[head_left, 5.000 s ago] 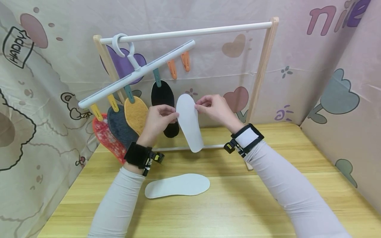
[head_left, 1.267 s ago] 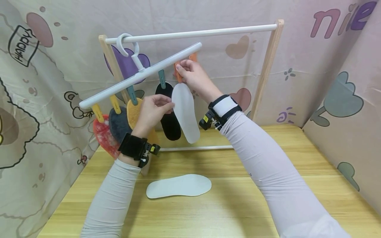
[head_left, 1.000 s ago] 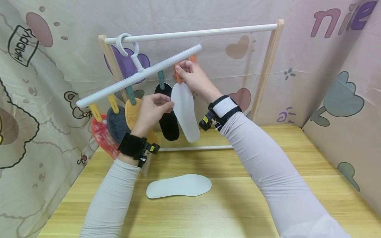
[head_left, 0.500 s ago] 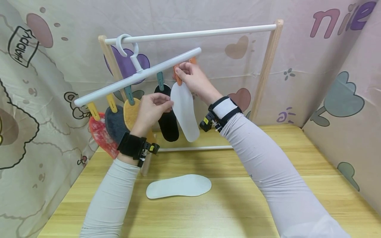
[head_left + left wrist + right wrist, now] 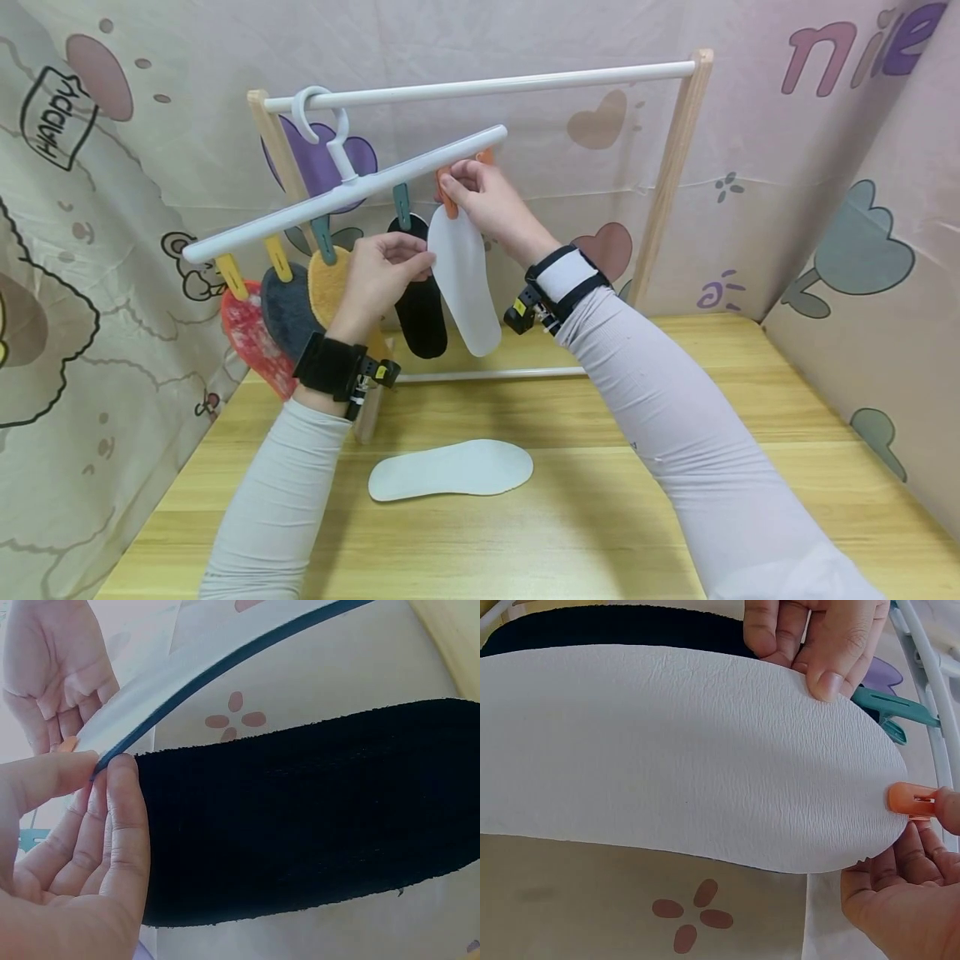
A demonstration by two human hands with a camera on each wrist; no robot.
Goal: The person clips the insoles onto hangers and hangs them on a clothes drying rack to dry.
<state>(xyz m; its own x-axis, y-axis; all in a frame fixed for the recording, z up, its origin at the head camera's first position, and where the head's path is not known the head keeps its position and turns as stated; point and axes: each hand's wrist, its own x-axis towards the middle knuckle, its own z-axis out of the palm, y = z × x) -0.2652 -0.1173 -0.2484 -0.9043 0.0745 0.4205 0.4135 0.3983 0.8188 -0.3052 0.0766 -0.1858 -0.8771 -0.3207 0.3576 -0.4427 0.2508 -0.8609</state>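
A white insole [image 5: 467, 283] hangs upright below the right half of a white clip hanger [image 5: 345, 193]. My left hand [image 5: 382, 279] pinches its left edge between thumb and fingers. At its top, my right hand [image 5: 487, 196] grips an orange clothespin [image 5: 447, 196]; in the right wrist view the orange clothespin [image 5: 911, 800] overlaps the insole's rounded end. Just behind hangs a black insole [image 5: 422, 321] in a teal clip [image 5: 402, 206]. The left wrist view shows the white insole's dark underside edge between the left fingertips [image 5: 124, 769]. A second white insole [image 5: 450, 469] lies flat on the table.
The hanger hooks over the white rod of a wooden-ended rack [image 5: 480, 85]. On its left side hang a red patterned insole [image 5: 255, 333], a dark grey insole [image 5: 288, 308] and a yellow insole [image 5: 327, 283]. Another orange clothespin [image 5: 486, 156] hangs at its right end.
The right hand has gone from the insole's edge up to the orange clothespin, and the white insole has come under it. Over the last second, the hanger's right end has sunk slightly.
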